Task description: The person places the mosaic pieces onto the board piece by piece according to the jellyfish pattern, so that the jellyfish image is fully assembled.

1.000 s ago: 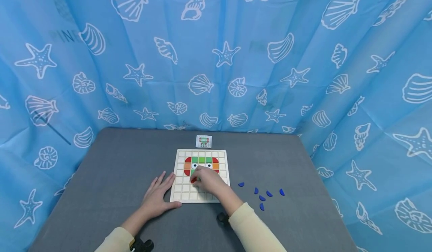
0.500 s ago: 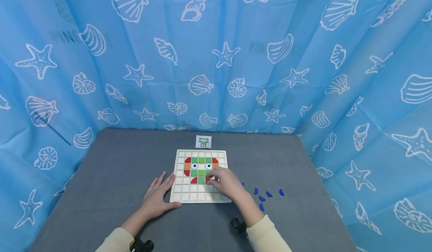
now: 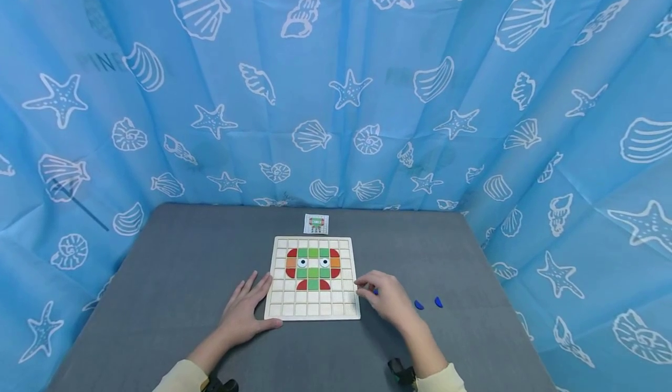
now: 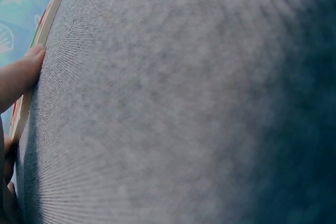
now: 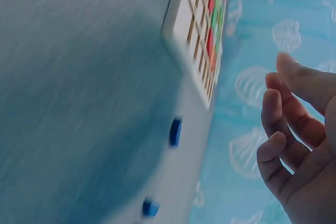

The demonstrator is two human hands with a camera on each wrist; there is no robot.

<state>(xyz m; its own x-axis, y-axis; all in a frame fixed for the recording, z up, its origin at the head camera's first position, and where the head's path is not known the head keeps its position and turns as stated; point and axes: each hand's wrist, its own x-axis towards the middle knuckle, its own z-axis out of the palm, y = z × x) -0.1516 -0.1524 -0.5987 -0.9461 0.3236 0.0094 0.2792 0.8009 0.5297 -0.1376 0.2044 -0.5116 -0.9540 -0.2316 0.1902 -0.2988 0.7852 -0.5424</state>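
Puzzle board [image 3: 313, 313] square-on, flat, left hand [image 3: 247, 307] alongside

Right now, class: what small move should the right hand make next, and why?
Probably lower the right hand onto the nearest blue piece and pinch it. The hand hovers open and empty just above that piece beside the board, whose lower rows are unfilled, while the left hand steadies the board's corner.

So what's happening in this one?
A person is filling a wooden grid board with coloured tiles; a red, green and orange figure with two eyes sits in its upper rows. The left hand rests flat against the board's near left corner. The right hand, holding nothing, hovers over the blue pieces on the grey table beside the board.
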